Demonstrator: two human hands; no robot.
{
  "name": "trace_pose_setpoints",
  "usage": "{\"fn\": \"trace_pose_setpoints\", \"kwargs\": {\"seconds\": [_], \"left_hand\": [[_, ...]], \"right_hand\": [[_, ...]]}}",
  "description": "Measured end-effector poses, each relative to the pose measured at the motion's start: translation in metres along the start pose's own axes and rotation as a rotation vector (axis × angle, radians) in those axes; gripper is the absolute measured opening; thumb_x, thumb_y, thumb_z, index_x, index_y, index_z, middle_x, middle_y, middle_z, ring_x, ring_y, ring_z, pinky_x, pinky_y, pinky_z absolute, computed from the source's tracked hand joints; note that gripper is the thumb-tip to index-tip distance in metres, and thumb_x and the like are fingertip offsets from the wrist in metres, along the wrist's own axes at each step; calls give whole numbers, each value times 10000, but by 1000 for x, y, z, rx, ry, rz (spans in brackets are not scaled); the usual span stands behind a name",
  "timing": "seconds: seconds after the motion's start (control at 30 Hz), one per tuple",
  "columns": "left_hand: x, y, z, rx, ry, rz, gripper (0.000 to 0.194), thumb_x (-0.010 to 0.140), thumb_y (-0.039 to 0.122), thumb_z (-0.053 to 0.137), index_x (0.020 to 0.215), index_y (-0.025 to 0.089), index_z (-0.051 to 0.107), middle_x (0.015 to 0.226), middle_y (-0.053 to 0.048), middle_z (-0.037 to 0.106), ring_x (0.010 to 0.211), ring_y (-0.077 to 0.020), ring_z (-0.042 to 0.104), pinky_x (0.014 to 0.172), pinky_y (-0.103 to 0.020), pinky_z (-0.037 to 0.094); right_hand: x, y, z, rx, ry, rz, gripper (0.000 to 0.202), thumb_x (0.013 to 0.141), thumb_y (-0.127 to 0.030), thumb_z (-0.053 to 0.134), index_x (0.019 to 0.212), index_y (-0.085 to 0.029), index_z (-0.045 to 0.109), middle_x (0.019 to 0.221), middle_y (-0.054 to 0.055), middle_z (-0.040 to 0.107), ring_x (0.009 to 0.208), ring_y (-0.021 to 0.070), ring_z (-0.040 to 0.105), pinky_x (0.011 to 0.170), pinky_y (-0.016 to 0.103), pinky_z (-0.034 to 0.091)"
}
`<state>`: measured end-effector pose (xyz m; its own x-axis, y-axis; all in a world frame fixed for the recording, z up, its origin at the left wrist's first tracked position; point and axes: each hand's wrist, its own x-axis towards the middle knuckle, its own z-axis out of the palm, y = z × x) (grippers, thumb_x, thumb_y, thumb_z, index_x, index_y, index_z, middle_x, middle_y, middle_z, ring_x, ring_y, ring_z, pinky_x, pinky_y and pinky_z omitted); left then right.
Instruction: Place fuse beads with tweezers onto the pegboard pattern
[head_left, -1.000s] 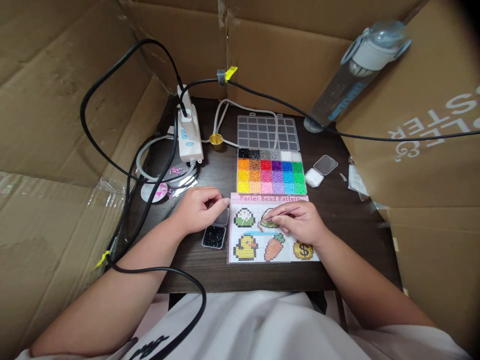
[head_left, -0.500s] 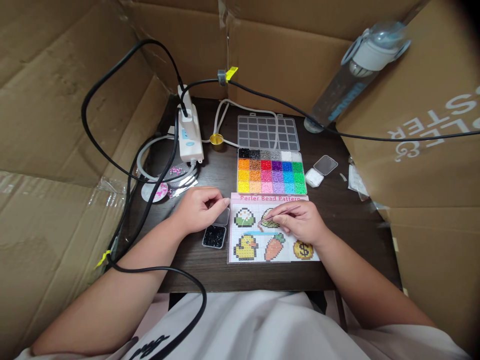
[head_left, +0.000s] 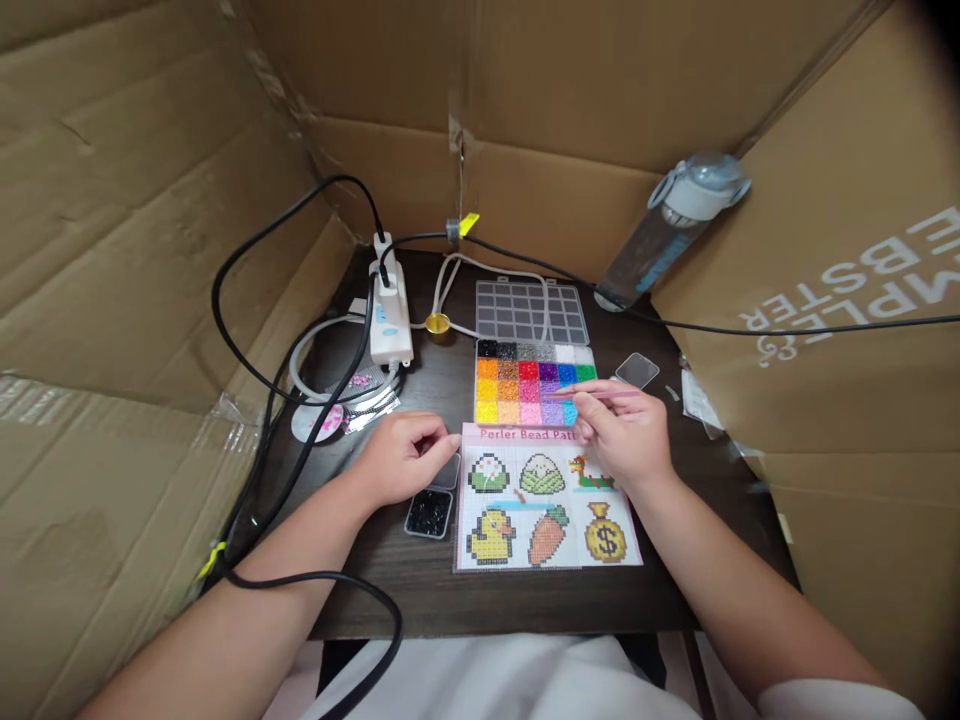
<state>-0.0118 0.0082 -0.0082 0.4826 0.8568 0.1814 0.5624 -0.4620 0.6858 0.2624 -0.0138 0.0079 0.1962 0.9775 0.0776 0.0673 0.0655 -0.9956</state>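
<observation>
My right hand pinches a pair of pinkish tweezers, whose tips are over the purple part of the bead box. This box holds small beads sorted by colour. Below it lies the Perler bead pattern sheet with pixel pictures; a clear pegboard seems to cover it. A small brown bead piece sits between the pictures, near a light-blue strip. My left hand rests with curled fingers at the sheet's left edge, nothing visible in it. Beside it is a small open case of black beads.
A power strip with looping black cables stands at the back left. One cable crosses to the right before a water bottle. A small clear lid lies right of the bead box. Cardboard walls surround the table.
My right hand has lifted from the pattern and moved up with the tweezers to the bead box. The left hand stays in place. The view has tilted upward.
</observation>
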Motion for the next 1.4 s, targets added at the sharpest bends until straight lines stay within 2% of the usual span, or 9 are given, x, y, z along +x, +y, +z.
{"fn": "trace_pose_setpoints", "kwargs": {"seconds": [0.1, 0.2, 0.37, 0.8, 1.0, 1.4], "left_hand": [[-1, 0, -1, -9, 8, -15, 328, 863, 314, 544, 573, 160, 538, 537, 27, 513, 516, -90, 470, 526, -215, 341], [-2, 1, -2, -10, 7, -31, 341, 869, 326, 537, 569, 163, 533, 540, 24, 515, 518, -94, 476, 525, -216, 346], [-3, 2, -2, -8, -2, -12, 336, 868, 310, 536, 566, 165, 517, 542, 24, 524, 524, -94, 484, 534, -216, 348], [-2, 3, -2, -14, -19, -38, 339, 874, 327, 535, 575, 168, 534, 553, 21, 531, 530, -98, 487, 536, -225, 350], [-2, 4, -2, -12, -26, -33, 361, 879, 349, 524, 566, 169, 519, 549, 20, 523, 528, -100, 479, 535, -230, 347], [-2, 4, -2, -22, -27, -37, 351, 864, 333, 528, 557, 167, 500, 540, 21, 513, 521, -96, 462, 534, -227, 336]], "right_hand": [[18, -7, 17, -55, 88, -58, 159, 809, -323, 715, 824, -169, 755, 676, 42, 685, 447, 96, 498, 423, 264, 443], [26, 2, 35, -58, 148, -9, 178, 799, -325, 702, 847, -158, 740, 512, -15, 579, 427, 107, 498, 415, 254, 441], [27, 23, 53, -37, 147, 61, 235, 781, -351, 699, 881, -140, 734, 499, -32, 565, 419, 100, 492, 417, 245, 440], [30, 27, 56, -105, 151, 37, 233, 773, -363, 695, 839, -147, 748, 588, 19, 653, 453, 104, 504, 432, 249, 433], [29, 24, 57, -80, 151, 57, 228, 760, -359, 707, 832, -145, 739, 516, -23, 584, 415, 90, 464, 422, 250, 418], [28, 17, 57, -67, 155, 51, 184, 779, -315, 701, 813, -140, 744, 501, -33, 561, 412, 80, 456, 408, 234, 389]]}}
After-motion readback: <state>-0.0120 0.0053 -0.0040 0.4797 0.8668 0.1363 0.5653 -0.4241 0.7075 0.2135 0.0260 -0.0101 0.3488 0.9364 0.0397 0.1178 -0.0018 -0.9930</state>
